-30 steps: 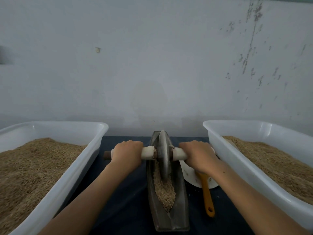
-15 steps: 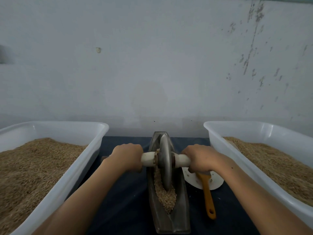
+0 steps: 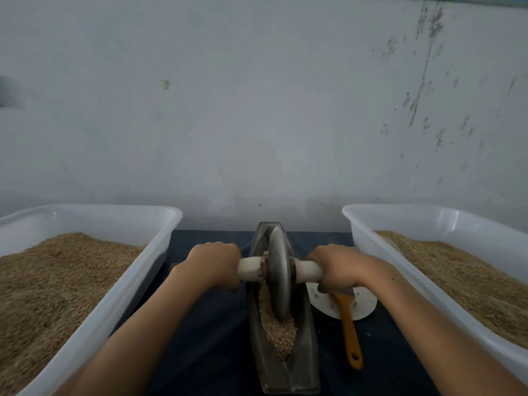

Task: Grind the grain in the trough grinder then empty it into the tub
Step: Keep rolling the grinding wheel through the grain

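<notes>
Fingers of both hands grip the wheel's crosswise axle [image 3: 249, 269], while the trough grinder [image 3: 285, 367] runs lengthwise toward the wall.

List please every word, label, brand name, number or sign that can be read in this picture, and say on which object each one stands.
None: no readable text shows anywhere in this view.
The left tub, right tub, trough grinder and its wheel are unmarked.
The orange-handled brush and white dish bear no print.
The marks on the wall are scuffs and peeling, not letters.
</notes>
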A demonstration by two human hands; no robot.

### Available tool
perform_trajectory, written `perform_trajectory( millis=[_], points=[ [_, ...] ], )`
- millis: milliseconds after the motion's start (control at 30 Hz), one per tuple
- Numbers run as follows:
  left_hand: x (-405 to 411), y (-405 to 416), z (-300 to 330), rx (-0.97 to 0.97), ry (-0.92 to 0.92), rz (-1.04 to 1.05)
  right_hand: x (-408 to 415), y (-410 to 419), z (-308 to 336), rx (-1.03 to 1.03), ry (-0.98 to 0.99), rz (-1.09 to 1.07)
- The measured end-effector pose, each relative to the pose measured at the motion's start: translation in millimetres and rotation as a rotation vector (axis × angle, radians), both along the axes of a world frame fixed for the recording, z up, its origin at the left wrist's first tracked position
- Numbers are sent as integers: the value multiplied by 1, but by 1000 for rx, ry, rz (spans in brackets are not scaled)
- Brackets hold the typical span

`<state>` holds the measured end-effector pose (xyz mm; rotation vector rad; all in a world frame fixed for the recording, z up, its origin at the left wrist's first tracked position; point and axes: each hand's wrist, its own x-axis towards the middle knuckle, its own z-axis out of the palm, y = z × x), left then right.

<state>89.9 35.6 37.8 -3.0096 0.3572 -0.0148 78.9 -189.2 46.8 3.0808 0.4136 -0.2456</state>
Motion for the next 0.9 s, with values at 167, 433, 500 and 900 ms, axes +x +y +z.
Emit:
perform_trajectory(
  millis=[167,433,500,900],
  points=[
    [-2,-1,1,-2,27,19,1,-1,0,9,49,-8],
    [-1,-8,-12,-50,-340,27,5,2,-18,54,-396,24],
    [1,-7,-11,-31,-309,17,5,1,-18,53,-372,30],
    [0,0,-1,-13,-2,-1,-2,1,-1,-15,-36,36]
  ],
)
